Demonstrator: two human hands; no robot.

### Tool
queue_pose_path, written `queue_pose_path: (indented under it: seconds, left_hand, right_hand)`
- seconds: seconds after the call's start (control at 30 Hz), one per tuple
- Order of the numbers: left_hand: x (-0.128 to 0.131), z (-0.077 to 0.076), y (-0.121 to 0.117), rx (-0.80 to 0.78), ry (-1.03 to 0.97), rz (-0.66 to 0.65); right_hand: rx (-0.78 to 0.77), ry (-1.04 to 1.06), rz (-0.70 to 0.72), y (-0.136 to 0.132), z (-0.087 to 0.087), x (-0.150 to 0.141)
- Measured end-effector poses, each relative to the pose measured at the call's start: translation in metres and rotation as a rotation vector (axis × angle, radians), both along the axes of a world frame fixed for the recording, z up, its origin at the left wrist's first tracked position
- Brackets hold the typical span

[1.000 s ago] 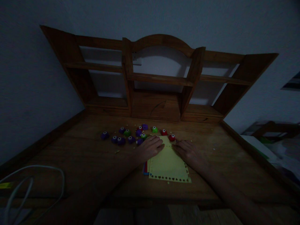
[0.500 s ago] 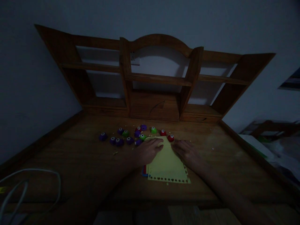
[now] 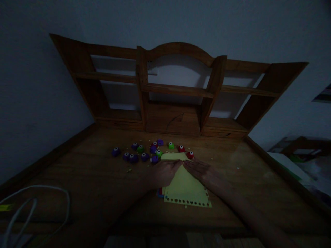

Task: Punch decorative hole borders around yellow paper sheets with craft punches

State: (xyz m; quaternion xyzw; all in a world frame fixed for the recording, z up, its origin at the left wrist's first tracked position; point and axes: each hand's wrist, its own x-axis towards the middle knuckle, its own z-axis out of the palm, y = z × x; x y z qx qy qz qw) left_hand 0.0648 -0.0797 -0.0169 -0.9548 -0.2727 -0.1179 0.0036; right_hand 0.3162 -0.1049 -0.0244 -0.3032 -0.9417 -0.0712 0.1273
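Note:
A yellow paper sheet (image 3: 186,190) with punched shapes along its near and right edges lies on the wooden desk (image 3: 85,179), on top of other coloured sheets. My left hand (image 3: 165,171) and my right hand (image 3: 204,172) lie flat on its far half, fingers stretched out, fingertips almost meeting. The sheet's far edge (image 3: 173,156) looks curled up just beyond the fingers. Several small craft punches, purple (image 3: 133,158), green (image 3: 170,145) and red (image 3: 190,155), sit scattered just behind the paper.
A wooden hutch with shelves (image 3: 178,90) stands at the back of the desk against a white wall. White cable (image 3: 33,203) loops at the near left. Tiny paper bits dot the desk. The room is dim. Blurred furniture shows at the far right.
Both hands have slid toward me and toward each other over the sheet, and the sheet's far edge now shows beyond the fingertips. The view shifted slightly.

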Motion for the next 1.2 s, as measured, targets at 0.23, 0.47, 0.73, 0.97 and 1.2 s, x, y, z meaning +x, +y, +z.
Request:
queue_pose_path:
  seconds: [0.23,0.47,0.73,0.97,1.2]
  left_hand:
    - [-0.016,0.002,0.000,-0.021,-0.100,-0.037]
    - [-0.029,-0.003,0.000,-0.026,-0.120,0.022]
    - [-0.037,-0.006,0.001,-0.039,-0.106,0.067]
    - [-0.037,-0.011,0.000,0.063,-0.072,0.099]
    - [-0.027,-0.007,0.011,0.095,-0.212,0.139]
  right_hand:
    - [-0.014,0.022,-0.011,-0.002,-0.005,0.008]
    - [-0.018,0.054,-0.075,-0.013,0.000,0.015]
    - [-0.076,0.190,-0.238,-0.023,-0.020,0.039]
    - [-0.152,0.259,-0.278,-0.035,-0.015,0.044]
    - [-0.126,0.504,-0.439,-0.036,-0.007,0.048]
